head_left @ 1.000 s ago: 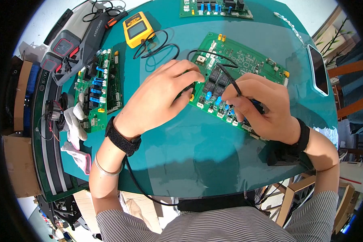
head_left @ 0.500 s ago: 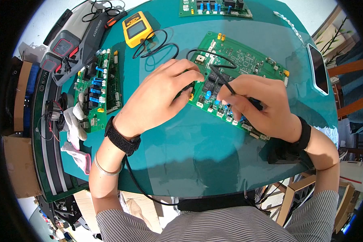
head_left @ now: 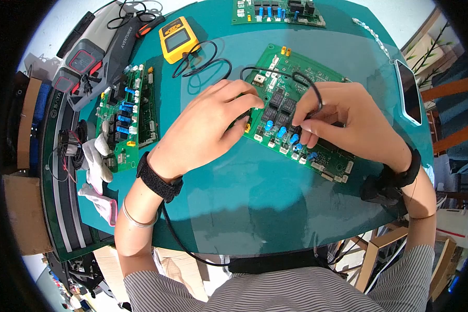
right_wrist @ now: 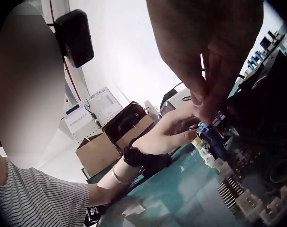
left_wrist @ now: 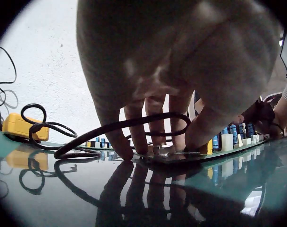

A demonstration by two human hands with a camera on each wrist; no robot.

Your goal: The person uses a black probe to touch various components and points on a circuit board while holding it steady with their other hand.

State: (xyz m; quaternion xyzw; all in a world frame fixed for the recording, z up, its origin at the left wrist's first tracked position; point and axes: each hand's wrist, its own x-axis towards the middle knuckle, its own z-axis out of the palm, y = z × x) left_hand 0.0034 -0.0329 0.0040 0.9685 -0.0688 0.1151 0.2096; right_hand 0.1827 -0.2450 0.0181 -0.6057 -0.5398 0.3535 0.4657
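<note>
A green circuit board (head_left: 317,75) with black relays and blue capacitors (head_left: 281,132) lies on the table. My left hand (head_left: 205,122) holds its left corner, thumb and fingertips right at the edge; in the left wrist view, the fingers (left_wrist: 155,113) reach down to the board past a loop of black cable (left_wrist: 129,124). Over the right part of the board, my right hand (head_left: 348,112) pinches a thin black probe whose cable (head_left: 308,80) curls above the fingers. The probe's tip is hidden in the head view. In the right wrist view, the fingertips (right_wrist: 207,111) are close over a blue capacitor (right_wrist: 213,142).
A yellow handheld meter (head_left: 178,40) stands at the back left, its cable running towards the board. Other circuit boards lie at the left (head_left: 120,114) and far edge (head_left: 278,13). Gloves (head_left: 96,164), a grey tool case (head_left: 96,52) and a phone (head_left: 408,91) sit around the table.
My right hand has turned and its wrist moved right, uncovering more blue capacitors. The cable that ran stiffly up-left from it now loops over the fingers. The left hand has stayed on the board's corner.
</note>
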